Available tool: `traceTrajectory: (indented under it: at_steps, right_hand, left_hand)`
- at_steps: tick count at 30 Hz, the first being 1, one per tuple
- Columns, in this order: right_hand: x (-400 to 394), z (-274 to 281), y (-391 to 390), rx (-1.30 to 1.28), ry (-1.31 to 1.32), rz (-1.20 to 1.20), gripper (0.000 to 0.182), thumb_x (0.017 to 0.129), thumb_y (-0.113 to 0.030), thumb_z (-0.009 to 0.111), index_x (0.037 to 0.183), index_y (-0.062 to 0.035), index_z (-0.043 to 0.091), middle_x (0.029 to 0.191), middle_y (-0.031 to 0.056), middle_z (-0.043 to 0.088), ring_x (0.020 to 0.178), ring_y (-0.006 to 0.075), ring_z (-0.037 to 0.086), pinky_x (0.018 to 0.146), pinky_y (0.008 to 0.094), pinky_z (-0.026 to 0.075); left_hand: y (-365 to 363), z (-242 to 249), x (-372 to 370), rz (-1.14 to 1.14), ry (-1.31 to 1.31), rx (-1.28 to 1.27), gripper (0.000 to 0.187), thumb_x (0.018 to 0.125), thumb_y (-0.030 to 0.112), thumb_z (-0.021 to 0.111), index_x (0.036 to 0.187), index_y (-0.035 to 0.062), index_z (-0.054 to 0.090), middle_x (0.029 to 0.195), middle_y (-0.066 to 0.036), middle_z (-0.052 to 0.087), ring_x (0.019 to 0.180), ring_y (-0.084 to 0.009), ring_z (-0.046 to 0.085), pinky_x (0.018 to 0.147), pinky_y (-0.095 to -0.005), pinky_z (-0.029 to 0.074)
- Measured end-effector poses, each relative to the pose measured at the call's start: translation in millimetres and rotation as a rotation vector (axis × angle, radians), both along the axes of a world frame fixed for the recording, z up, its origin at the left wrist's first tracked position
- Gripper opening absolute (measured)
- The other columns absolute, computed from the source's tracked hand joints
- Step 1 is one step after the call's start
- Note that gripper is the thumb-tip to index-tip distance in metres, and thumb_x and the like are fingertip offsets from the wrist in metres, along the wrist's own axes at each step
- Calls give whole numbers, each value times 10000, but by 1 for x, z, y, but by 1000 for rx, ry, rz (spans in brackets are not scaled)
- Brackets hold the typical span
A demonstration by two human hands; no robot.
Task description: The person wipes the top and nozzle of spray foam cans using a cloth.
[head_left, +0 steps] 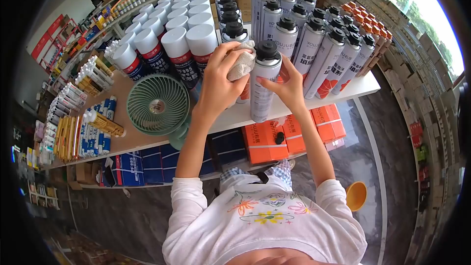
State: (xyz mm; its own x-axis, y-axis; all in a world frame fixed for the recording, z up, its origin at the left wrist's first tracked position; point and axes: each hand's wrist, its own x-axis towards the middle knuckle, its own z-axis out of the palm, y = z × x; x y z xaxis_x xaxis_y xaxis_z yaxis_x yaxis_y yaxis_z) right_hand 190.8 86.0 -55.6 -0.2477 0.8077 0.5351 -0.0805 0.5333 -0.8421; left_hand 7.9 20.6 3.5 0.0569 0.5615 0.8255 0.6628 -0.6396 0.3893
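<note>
A beige cloth [241, 63] is bunched in my left hand [223, 81], beside the black top of a silver-white spray can [262, 93]. My right hand [289, 86] grips that can from its right side, thumb across the upper body. The can stands upright at the front edge of the white shelf [358, 87]. Behind it are rows of similar cans with black caps [324, 61]. To the left of my left hand stand cans with white caps [182, 51], with red and dark blue labels.
A green fan [158, 105] stands left of my left forearm. Further left are tubes and gold cartridges [68, 137]. Orange boxes [265, 142] and blue boxes [162, 159] lie beneath the tabletop. A yellow bucket [356, 196] sits on the floor at the right.
</note>
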Motion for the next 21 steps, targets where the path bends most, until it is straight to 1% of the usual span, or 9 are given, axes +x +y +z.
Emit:
traceTrajectory:
  at_steps: [2, 10, 12, 13, 15, 16, 17, 19, 21]
  right_hand:
    - [-1, -1, -1, -21, 18, 2, 761, 706, -97, 886, 1365, 25, 524, 1239, 102, 640, 1143, 162, 615, 1020, 329, 488]
    - [-3, 2, -3, -62, 35, 23, 786, 695, -104, 894, 1373, 27, 519, 1260, 102, 615, 1159, 171, 610, 1019, 346, 508]
    - [-8, 0, -5, 9, -10, -109, 764, 675, -119, 903, 1323, 26, 524, 1240, 113, 613, 1139, 190, 619, 988, 347, 519]
    - [-11, 0, -9, 7, -10, -111, 764, 675, -119, 903, 1323, 26, 524, 1240, 113, 613, 1139, 190, 619, 988, 347, 519]
    - [-18, 3, -19, 80, 33, -192, 720, 658, -126, 908, 1242, 11, 509, 1198, 130, 615, 1087, 214, 634, 937, 354, 525]
    - [-23, -1, -17, 105, 70, -223, 697, 634, -127, 912, 1167, -5, 480, 1128, 131, 613, 1044, 242, 617, 911, 377, 499]
    - [-25, -1, -18, 104, 71, -221, 697, 634, -127, 912, 1167, -5, 480, 1128, 131, 613, 1044, 242, 617, 911, 377, 499]
    - [-26, 0, -20, 155, -50, -371, 719, 606, -146, 919, 1159, 1, 484, 1076, 127, 592, 1036, 259, 571, 918, 391, 460]
    - [-28, -2, -21, 140, -36, -374, 720, 600, -150, 917, 1153, 5, 482, 1071, 127, 564, 1039, 266, 547, 920, 393, 447]
  left_hand:
    - [-2, 5, 3, -45, -58, -60, 381, 707, -39, 682, 1086, 3, 688, 1168, -97, 633, 1009, -259, 645, 871, -356, 515]
    - [-6, 7, -1, -73, 17, -32, 364, 664, -48, 695, 1025, -1, 686, 1124, -75, 672, 973, -242, 672, 851, -337, 522]
    - [-15, 11, 5, -39, 12, 14, 371, 646, -59, 695, 1011, 10, 694, 1120, -74, 688, 961, -245, 670, 839, -335, 523]
    - [-16, 12, 6, -42, 13, 11, 371, 646, -59, 695, 1011, 10, 694, 1120, -74, 688, 961, -245, 670, 839, -335, 523]
    - [-18, 11, 7, -6, 10, 46, 366, 647, -60, 693, 1006, 13, 697, 1126, -81, 689, 949, -246, 665, 834, -340, 526]
    - [-18, 10, 7, -5, 11, 43, 366, 647, -60, 693, 1006, 13, 697, 1126, -81, 689, 949, -246, 665, 834, -340, 526]
    - [-17, 9, 7, 5, 9, 57, 362, 646, -60, 691, 1000, 12, 700, 1123, -83, 692, 940, -246, 664, 830, -341, 527]
    - [-17, 7, 7, 14, 8, 71, 358, 645, -60, 690, 995, 10, 703, 1121, -85, 694, 931, -246, 663, 826, -342, 529]
    - [-20, 5, 9, 34, 30, 76, 371, 657, -52, 696, 1024, 2, 676, 1145, -100, 678, 972, -277, 646, 868, -369, 517]
